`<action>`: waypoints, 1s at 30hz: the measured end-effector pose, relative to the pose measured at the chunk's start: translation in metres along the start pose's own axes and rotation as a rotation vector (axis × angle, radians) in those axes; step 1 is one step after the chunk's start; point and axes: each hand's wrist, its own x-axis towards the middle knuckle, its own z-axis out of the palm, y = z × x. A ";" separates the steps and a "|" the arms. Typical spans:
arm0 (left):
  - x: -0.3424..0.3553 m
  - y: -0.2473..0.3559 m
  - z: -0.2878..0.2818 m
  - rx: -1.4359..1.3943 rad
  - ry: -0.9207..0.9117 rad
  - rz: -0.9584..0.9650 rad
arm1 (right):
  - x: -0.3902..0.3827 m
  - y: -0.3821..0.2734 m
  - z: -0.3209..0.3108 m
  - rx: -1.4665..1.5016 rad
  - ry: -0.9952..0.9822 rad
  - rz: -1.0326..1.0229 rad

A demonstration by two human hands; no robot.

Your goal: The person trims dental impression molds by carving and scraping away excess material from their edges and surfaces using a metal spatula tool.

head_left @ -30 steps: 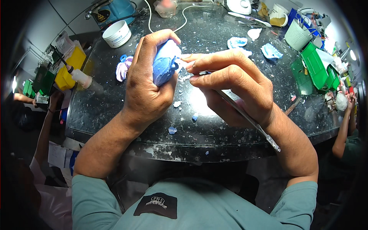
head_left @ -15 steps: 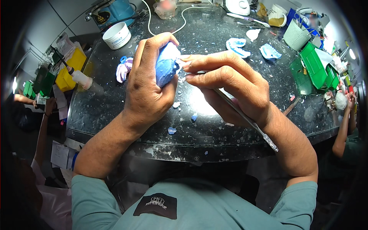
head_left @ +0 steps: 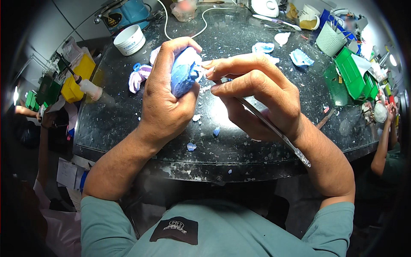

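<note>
My left hand (head_left: 165,96) wraps round a blue dental impression (head_left: 184,73), held up above the black table. Close to its right side, my right hand (head_left: 265,92) pinches a slim metal spatula (head_left: 274,128). The tool's flattened end slants down over my right wrist. Its working end is hidden by my fingers near the impression, so contact cannot be made out. Behind my left hand lies a purple and blue piece of impression material (head_left: 139,78). Blue scraps (head_left: 191,146) lie on the table below my hands.
A white tub (head_left: 129,40) stands at the far left of the scuffed table (head_left: 180,156). More blue impressions (head_left: 301,58) lie at the far right, near green bins (head_left: 350,73) and a tool basket (head_left: 331,39). Other people's hands show at both edges.
My left hand has tilted the impression slightly. My right hand has shifted a little, still gripping the spatula.
</note>
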 end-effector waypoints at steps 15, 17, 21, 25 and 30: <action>0.001 -0.003 0.000 0.035 -0.012 0.059 | 0.002 0.005 -0.001 0.017 0.051 -0.014; 0.000 0.002 0.002 -0.060 -0.024 0.006 | -0.001 0.012 -0.002 0.079 0.072 0.010; 0.001 -0.004 0.003 -0.117 -0.038 -0.023 | -0.003 0.007 -0.002 0.148 0.125 0.128; 0.002 0.005 -0.003 -0.262 -0.047 -0.169 | -0.001 0.008 -0.004 0.278 0.134 0.186; 0.005 -0.005 -0.006 -0.399 -0.105 -0.230 | -0.001 0.008 -0.013 0.259 0.060 0.238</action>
